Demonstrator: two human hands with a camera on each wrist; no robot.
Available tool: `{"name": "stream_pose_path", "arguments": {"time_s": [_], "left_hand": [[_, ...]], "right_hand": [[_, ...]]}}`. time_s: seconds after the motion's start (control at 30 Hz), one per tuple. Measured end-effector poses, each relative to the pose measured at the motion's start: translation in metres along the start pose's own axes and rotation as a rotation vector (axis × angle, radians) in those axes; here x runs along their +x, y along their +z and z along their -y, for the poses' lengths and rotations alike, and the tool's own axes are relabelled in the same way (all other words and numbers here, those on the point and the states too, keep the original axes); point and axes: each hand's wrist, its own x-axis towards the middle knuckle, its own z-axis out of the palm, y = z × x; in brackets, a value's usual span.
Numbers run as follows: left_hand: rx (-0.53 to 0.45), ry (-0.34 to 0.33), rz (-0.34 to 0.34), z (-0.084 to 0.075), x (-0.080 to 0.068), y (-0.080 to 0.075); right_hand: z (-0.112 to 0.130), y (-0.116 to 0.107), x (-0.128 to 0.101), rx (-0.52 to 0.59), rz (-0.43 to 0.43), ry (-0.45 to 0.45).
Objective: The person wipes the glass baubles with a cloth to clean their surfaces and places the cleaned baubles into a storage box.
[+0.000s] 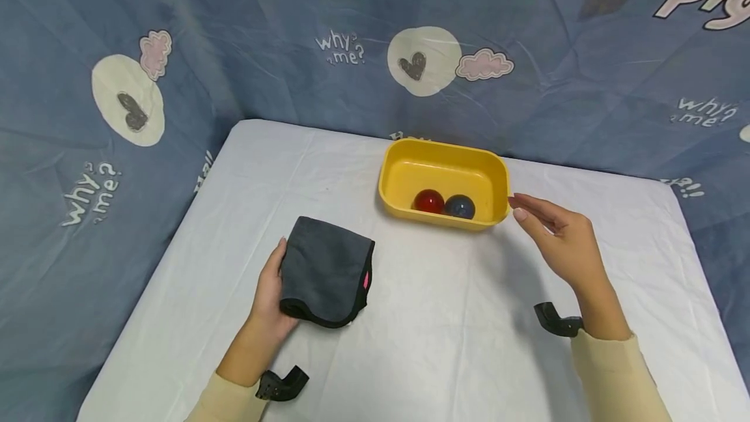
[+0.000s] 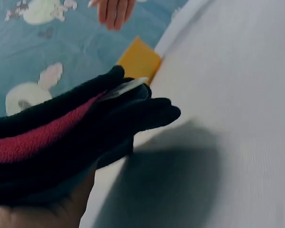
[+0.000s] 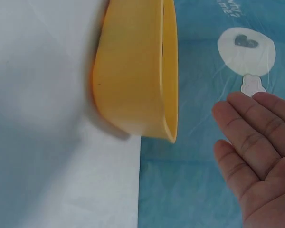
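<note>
My left hand (image 1: 273, 298) holds a folded dark grey cloth (image 1: 328, 269) above the white table, at its left edge and from below. The cloth has black edging, and a pink inner layer shows between the folds in the left wrist view, where a small white tag (image 2: 126, 88) sticks out. Most fingers of that hand are hidden under the cloth. A yellow tub (image 1: 445, 154) stands at the back of the table with a red ball (image 1: 429, 201) and a dark blue-grey ball (image 1: 459, 206) in it. Beside its right end, my right hand (image 1: 556, 233) hovers with extended fingers, holding nothing.
A white cloth (image 1: 410, 357) covers the table. Blue printed fabric (image 1: 281, 70) hangs behind the table and along its left side, close to the tub's back rim. Both wrists wear black bands (image 1: 282, 384).
</note>
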Motion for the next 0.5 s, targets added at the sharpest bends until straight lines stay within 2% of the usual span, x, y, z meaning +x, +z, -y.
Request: {"name": "stream_pose_path", "arguments": {"time_s": [0.13,0.27,0.5], "left_hand": [[-0.017,0.005,0.0,-0.005,0.0,-0.015],[-0.01,-0.011,-0.014,-0.01,0.002,-0.023],[0.169,-0.122,-0.054,-0.018,0.008,-0.034]], "right_hand": [[-0.003,-0.002,-0.006,0.01,-0.004,0.017],[-0.008,-0.004,-0.013,0.022,-0.008,0.023],[-0.014,-0.006,-0.026,0.045,-0.02,0.013]]}}
